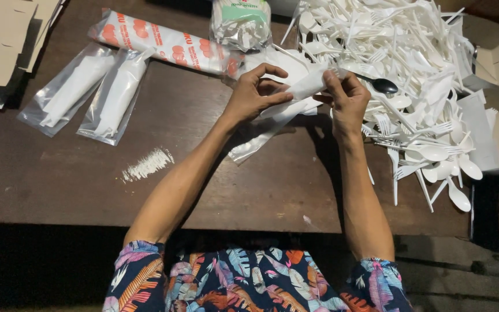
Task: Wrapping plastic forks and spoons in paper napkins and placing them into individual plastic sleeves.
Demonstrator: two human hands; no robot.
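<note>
I've got both hands at the table's (215, 190) twelve o'clock: left hand (255, 95) and right hand (346, 99) each pinch the folded white napkin (306, 86). White plastic cutlery pile (411, 69) sits at two o'clock, two sealed packets (96, 95) at ten.

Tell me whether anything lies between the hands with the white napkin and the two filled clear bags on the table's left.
Nothing visible does. The left hand and right hand both hold the white napkin above the table. Between them and the two filled clear bags there is only bare dark wood. A long printed packet lies further back, off that line.
</note>
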